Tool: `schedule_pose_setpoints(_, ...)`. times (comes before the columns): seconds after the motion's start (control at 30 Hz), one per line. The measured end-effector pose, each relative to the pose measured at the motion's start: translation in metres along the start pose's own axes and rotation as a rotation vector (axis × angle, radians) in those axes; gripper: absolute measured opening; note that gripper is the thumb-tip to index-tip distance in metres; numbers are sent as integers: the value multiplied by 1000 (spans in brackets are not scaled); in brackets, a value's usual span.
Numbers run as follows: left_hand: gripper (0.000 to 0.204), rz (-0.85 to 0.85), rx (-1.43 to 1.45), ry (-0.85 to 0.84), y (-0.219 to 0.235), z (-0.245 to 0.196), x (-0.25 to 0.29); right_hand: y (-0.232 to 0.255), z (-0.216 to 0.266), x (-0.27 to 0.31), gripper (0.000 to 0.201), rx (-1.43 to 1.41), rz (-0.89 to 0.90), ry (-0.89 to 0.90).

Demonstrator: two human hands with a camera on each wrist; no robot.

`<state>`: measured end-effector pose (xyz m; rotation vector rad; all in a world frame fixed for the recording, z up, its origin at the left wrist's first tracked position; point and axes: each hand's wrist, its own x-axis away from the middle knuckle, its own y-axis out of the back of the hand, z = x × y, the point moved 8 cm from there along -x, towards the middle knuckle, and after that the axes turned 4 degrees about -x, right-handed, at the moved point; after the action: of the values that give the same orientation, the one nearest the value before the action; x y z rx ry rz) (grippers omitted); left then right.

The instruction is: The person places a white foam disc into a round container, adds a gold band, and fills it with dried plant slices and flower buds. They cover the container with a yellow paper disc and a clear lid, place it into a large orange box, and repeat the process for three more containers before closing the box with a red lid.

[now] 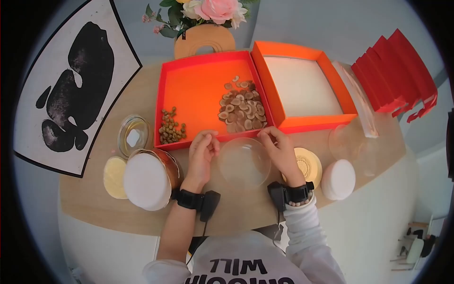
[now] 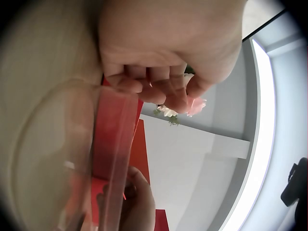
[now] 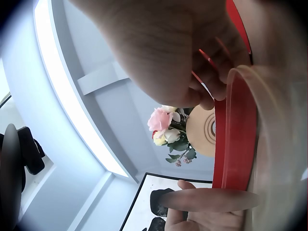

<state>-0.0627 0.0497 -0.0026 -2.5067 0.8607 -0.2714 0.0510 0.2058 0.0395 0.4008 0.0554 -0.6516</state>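
A clear round container [image 1: 244, 162] stands in front of the red box [image 1: 189, 142], between the two hands. The left hand [image 1: 202, 158], its fingers loosely bent, is at the box's front edge, left of the container; nothing shows in its fingers in the left wrist view. On the container's other side the right hand [image 1: 283, 154] has bent fingers by the box's front right corner, with nothing visible in them. Inside the box, small green-brown balls [image 1: 171, 128] lie at the front left and pale brown slices [image 1: 242, 106] are heaped at the right.
An orange box [image 1: 302, 120] adjoins on the right. At left are a glass dish [image 1: 124, 137], a white-lidded canister [image 1: 146, 181] and a yellow disc [image 1: 115, 177]. At right stand a yellow lid [image 1: 309, 161], a white-topped jar [image 1: 339, 180] and another clear container [image 1: 341, 142].
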Motion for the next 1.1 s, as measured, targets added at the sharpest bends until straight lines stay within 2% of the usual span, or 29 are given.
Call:
schedule_pose_setpoints(0.47, 23, 23, 1, 20, 4, 4, -2, -2, -4, 1, 15, -15, 9, -23)
schedule_pose_setpoints(0.57, 23, -14, -10, 27, 3, 4, -2, -2, -3, 1, 15, -12, 20, -41)
schedule_pose_setpoints(0.67, 24, 27, 9, 18, 4, 5, -2, -2, -3, 1, 14, -19, 19, -35)
schedule_pose_setpoints(1.1, 27, 15, -33, 35, 4, 5, -3, -1, -3, 1, 14, 13, 16, 14)
